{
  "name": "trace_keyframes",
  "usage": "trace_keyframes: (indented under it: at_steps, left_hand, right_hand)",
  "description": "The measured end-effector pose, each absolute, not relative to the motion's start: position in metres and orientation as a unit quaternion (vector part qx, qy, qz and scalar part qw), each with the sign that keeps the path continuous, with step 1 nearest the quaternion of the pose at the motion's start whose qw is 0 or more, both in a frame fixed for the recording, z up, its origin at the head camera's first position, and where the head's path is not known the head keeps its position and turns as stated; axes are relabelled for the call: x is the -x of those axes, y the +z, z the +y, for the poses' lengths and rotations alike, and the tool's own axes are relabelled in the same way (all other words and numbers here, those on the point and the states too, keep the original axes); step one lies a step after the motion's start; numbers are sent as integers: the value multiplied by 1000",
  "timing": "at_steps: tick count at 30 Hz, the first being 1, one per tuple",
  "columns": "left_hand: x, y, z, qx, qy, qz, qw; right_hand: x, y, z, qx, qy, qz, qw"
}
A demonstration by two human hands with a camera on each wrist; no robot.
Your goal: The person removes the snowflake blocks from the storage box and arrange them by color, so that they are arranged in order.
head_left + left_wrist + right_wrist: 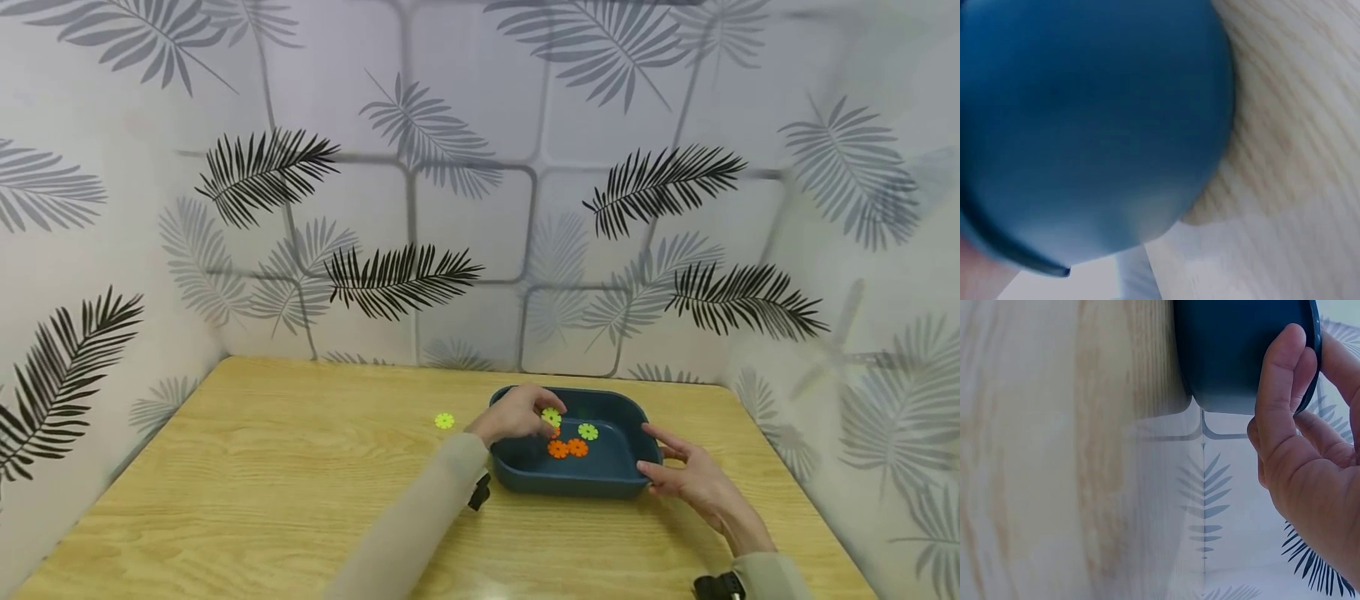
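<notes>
A dark blue rectangular bin point(600, 482) stands on the wooden table. My left hand point(517, 414) reaches over its left rim and pinches a yellow notched disc point(551, 416) between thumb and fingers, above the bin floor. Inside lie another yellow disc point(588, 432) and several orange discs point(577, 448), one partly hidden by the left hand. At the right end my right hand point(693, 479) grips the bin's rim, fingers against the outer wall point(1235, 356) in the right wrist view. The left wrist view is filled mostly by the bin's outside point(1097, 125).
One loose yellow disc point(444, 421) lies on the table point(262, 467) left of the bin. Behind the table's back edge rises a wall covering point(465, 225) with a leaf pattern, which also runs along both sides.
</notes>
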State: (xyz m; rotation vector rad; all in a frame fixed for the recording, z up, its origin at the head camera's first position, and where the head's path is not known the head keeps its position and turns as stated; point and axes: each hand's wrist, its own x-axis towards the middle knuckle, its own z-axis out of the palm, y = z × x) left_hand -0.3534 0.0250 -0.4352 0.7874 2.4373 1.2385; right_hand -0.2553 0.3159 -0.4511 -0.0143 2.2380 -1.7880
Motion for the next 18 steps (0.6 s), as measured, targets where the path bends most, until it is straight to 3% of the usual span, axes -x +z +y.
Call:
trace_keyframes:
  at_steps: [18]
  left_hand:
    - [364,-428,-20,-256,535,797,111]
  right_hand:
    - [255,-450,318,13,-615,777,132]
